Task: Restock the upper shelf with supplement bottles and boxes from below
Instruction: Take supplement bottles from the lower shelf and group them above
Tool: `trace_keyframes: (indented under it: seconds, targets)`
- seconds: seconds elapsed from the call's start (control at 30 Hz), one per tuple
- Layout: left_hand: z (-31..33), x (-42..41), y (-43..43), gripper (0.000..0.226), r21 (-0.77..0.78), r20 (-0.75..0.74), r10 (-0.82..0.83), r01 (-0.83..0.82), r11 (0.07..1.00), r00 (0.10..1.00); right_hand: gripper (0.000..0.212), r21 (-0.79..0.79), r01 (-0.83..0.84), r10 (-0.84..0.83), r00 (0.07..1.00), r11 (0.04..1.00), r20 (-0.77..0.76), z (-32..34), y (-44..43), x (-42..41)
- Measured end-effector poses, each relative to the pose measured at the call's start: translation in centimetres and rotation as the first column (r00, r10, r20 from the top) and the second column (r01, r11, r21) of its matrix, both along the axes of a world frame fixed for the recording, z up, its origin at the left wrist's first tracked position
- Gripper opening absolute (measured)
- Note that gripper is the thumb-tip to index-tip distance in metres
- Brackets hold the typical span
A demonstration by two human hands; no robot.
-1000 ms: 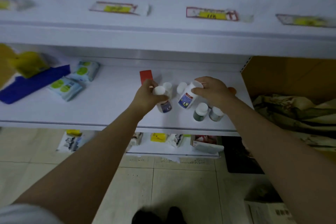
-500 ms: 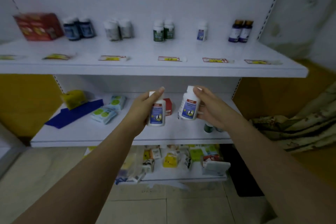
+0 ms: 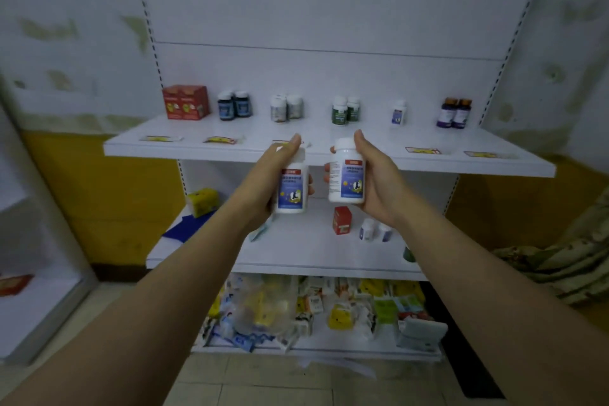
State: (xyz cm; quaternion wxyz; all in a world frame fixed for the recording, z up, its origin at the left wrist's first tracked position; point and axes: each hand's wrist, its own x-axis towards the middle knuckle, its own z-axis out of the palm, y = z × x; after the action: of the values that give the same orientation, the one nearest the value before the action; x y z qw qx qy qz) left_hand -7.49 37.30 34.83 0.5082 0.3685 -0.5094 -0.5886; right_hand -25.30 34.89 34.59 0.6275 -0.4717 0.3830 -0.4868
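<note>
My left hand (image 3: pixel 267 181) grips a white supplement bottle with a blue label (image 3: pixel 293 189). My right hand (image 3: pixel 379 181) grips a matching white bottle (image 3: pixel 347 175). Both bottles are upright, held side by side just in front of the upper shelf's front edge (image 3: pixel 329 158). On that shelf stand red boxes (image 3: pixel 186 102), dark blue bottles (image 3: pixel 234 105), grey bottles (image 3: pixel 286 108), green bottles (image 3: pixel 345 110), one small white bottle (image 3: pixel 398 112) and purple bottles (image 3: pixel 454 113). The middle shelf (image 3: pixel 296 254) below holds a red box (image 3: pixel 342 220) and two small white bottles (image 3: pixel 374 229).
A yellow pack (image 3: pixel 202 202) and a blue sheet (image 3: pixel 188 227) lie at the middle shelf's left. The bottom shelf (image 3: pixel 313 348) is crowded with several mixed packets. Price tags (image 3: pixel 421 150) line the upper shelf. Patterned cloth (image 3: pixel 566 260) lies at the right.
Both hands have lifted their bottles from the middle shelf up to the level of the upper shelf's edge. The view has tilted upward and pulled back.
</note>
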Motion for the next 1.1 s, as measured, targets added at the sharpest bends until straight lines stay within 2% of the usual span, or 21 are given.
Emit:
trace_keyframes:
  seconds: [0.13,0.23,0.33,0.37,0.47,0.53,0.6,0.77,0.9,1.1]
  targets:
    - [2.8,-0.1,1.4,0.033,-0.03,-0.042,0.02,-0.021,0.999,0.999,0.042,-0.065,-0.051,0.054,0.998,0.997,0.045,2.2,0.8,0.2]
    - [4.2,-1.0,1.7,0.028,-0.068,-0.017,-0.003,0.001,0.998,1.0,0.036,-0.137,-0.068,0.075,0.996,0.988,0.047,3.5,1.8,-0.7]
    - [4.9,-2.7,1.0,0.009,-0.172,0.035,-0.117,0.121,0.978,0.993,0.057,-0.194,-0.014,0.018,1.0,0.981,0.02,4.0,2.3,-2.3]
    - [5.0,-3.4,0.6,0.011,-0.205,0.079,-0.155,0.168,0.964,0.985,0.057,-0.201,-0.001,0.002,1.0,0.98,0.005,4.0,2.2,-3.2]
    - [4.6,-6.0,-1.1,0.035,-0.253,0.209,-0.208,0.258,0.933,0.956,0.034,-0.228,0.105,-0.116,0.992,0.968,-0.039,4.0,2.3,-6.6]
    - [4.3,-8.3,-2.4,0.056,-0.228,0.203,-0.22,0.264,0.937,0.954,0.036,-0.225,0.198,-0.214,0.975,0.954,-0.052,3.6,2.2,-9.3]
    - [4.0,-10.9,-4.0,0.066,-0.2,0.176,-0.234,0.268,0.943,0.956,0.043,-0.214,0.261,-0.284,0.955,0.941,-0.081,2.9,1.6,-12.0]
    - [2.9,-18.0,-8.4,0.056,-0.201,0.171,-0.241,0.274,0.941,0.955,0.05,-0.202,0.36,-0.39,0.91,0.911,-0.14,1.9,-1.5,-18.5]
    - [2.8,-23.0,-12.9,0.059,-0.223,0.177,-0.211,0.248,0.943,0.961,0.055,-0.248,0.377,-0.428,0.881,0.893,-0.202,2.0,-5.9,-23.3]
    - [3.1,-27.7,-20.3,0.064,-0.222,0.238,-0.07,0.124,0.967,0.969,0.044,-0.305,0.326,-0.414,0.861,0.895,-0.296,2.8,-14.1,-29.3]
